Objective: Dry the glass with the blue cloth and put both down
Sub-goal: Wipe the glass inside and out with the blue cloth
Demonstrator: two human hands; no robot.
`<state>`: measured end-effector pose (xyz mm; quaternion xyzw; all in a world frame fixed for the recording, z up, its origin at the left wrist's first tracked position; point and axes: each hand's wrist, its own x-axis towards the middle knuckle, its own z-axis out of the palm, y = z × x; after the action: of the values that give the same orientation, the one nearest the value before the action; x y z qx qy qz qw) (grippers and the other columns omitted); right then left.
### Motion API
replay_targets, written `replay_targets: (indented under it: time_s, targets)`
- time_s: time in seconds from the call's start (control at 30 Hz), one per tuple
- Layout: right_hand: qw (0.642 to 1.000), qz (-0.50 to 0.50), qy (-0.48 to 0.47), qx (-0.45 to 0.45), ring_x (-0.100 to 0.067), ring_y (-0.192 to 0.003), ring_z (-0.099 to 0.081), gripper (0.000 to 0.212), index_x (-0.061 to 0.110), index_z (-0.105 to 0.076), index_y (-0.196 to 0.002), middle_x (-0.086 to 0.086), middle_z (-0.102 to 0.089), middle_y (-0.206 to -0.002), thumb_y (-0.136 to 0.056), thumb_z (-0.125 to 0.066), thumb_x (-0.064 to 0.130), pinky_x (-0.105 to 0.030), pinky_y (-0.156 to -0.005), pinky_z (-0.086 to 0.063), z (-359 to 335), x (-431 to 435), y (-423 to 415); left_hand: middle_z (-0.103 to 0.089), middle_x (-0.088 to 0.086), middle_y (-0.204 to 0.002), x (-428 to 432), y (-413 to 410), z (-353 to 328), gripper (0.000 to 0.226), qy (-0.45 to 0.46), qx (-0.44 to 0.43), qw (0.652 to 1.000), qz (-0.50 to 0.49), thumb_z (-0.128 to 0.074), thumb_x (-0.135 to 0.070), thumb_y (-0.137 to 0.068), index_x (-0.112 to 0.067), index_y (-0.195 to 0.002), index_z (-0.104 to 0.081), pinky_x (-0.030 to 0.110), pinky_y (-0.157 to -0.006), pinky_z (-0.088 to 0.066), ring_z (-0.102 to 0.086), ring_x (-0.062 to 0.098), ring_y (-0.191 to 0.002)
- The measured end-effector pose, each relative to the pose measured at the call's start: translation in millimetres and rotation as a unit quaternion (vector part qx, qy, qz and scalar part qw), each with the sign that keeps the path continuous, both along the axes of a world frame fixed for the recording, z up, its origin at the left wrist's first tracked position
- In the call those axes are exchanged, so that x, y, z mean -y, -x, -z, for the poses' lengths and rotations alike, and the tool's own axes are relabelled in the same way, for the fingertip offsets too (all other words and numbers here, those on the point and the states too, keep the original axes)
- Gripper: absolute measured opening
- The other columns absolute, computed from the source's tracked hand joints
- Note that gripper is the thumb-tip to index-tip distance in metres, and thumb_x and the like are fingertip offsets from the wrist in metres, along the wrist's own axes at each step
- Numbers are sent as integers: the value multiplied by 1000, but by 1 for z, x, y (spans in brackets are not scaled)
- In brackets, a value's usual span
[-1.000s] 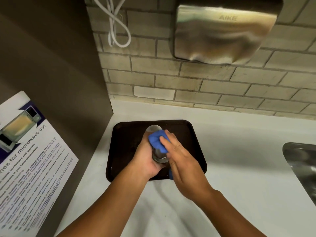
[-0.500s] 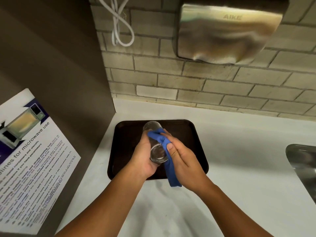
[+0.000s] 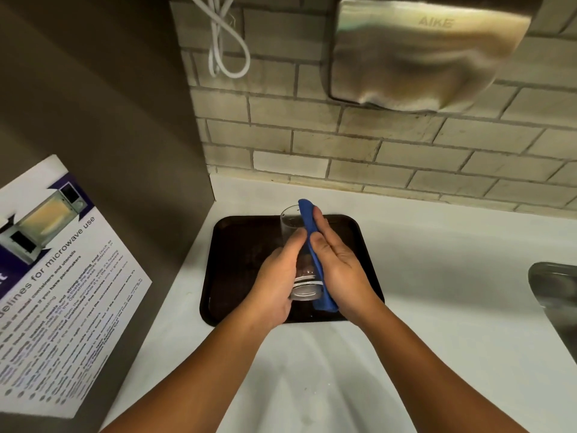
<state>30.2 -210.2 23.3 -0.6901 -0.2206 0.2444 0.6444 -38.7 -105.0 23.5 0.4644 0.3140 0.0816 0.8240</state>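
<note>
A clear drinking glass [image 3: 290,223] is held tilted above the dark brown tray [image 3: 237,245], its mouth pointing away from me and its thick base toward me. My left hand [image 3: 276,279] wraps around its left side. My right hand [image 3: 338,267] presses the blue cloth [image 3: 307,220] flat against the glass's right side, fingers stretched along it. The cloth runs the length of the glass, sticking out past the rim and hanging below the base. Part of the glass is hidden by both hands.
The tray lies on a white counter [image 3: 437,276] in the corner by a brown side panel with a microwave notice [image 3: 56,292]. A steel sink edge [image 3: 555,295] is at right. A hand dryer [image 3: 421,54] and a white cable [image 3: 224,42] hang on the brick wall.
The cloth was bunched over the glass's upper part; now it lies spread along the right side. My right hand has slid along the glass, and the glass has turned more lengthwise.
</note>
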Motion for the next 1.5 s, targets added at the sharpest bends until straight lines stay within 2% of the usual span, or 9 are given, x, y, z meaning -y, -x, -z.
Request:
replay_targets:
  time_s: [0.17,0.3,0.47,0.63,0.77,0.93,1.13,1.27,1.5]
  targets:
    - [997,51,-22,-46,-13,-110,-80,46,41,-44,-160,6,-77,-131,-116,-44,32,-29,-92,-64,5,-4,-5,-90,4,-106,1,2,7,21,-65,3,998,-6,-73,-53,-101,-38,-104,-87,51,-99,-67,-87,24,-99]
    - [995,41,44,78,2,-143,-53,48,48,-37,-162,15,-49,-164,-116,-42,34,-8,-113,-42,9,-3,12,-89,5,-112,-1,3,10,27,-67,26,997,-11,-71,-52,-102,-34,-116,-86,50,-104,-64,-86,24,-107]
    - [998,52,-6,-39,-2,-102,-80,46,35,-43,-162,15,-77,-122,-116,-42,32,-17,-78,-63,10,1,6,-90,3,-109,-1,7,17,31,-63,19,998,-8,-73,-56,-99,-32,-117,-81,41,-89,-67,-87,22,-99]
    - [990,59,83,95,6,-102,-74,47,44,-38,-162,15,-72,-125,-115,-39,41,-6,-82,-56,22,4,20,-88,11,-113,-2,6,17,61,-48,-1,998,-38,-76,-61,-93,-18,-137,-69,50,-92,-69,-87,29,-100]
    - [992,101,35,-73,5,-85,-79,30,35,-66,-133,9,-83,-104,-116,-41,35,-10,-65,-59,22,2,9,-85,8,-114,-4,4,11,51,-64,2,997,-40,-74,-59,-90,-25,-128,-69,42,-87,-67,-85,26,-103]
    - [993,98,65,16,3,-119,-71,40,36,-54,-153,20,-73,-130,-115,-42,39,-17,-102,-56,14,2,26,-89,9,-101,-6,0,4,37,-46,-11,998,-36,-67,-59,-100,-27,-114,-80,48,-92,-68,-86,30,-98]
    - [994,100,30,-12,3,-111,-74,36,32,-61,-147,25,-78,-119,-116,-43,33,-14,-94,-59,7,-1,15,-84,15,-120,-8,-1,1,60,-45,-3,999,-27,-80,-53,-95,-14,-138,-65,53,-98,-67,-85,32,-105]
    - [995,86,36,36,3,-119,-70,43,39,-48,-158,25,-72,-131,-115,-42,38,-16,-101,-56,9,-1,20,-88,6,-108,-10,-1,3,50,-50,4,998,-39,-79,-55,-95,-19,-130,-70,36,-76,-66,-87,23,-94]
    - [995,96,21,4,6,-116,-71,45,41,-46,-158,28,-72,-130,-114,-43,39,-15,-96,-59,14,-6,17,-88,6,-102,-5,-5,3,42,-75,-6,997,-30,-75,-60,-94,-26,-119,-79,44,-85,-69,-87,24,-94]
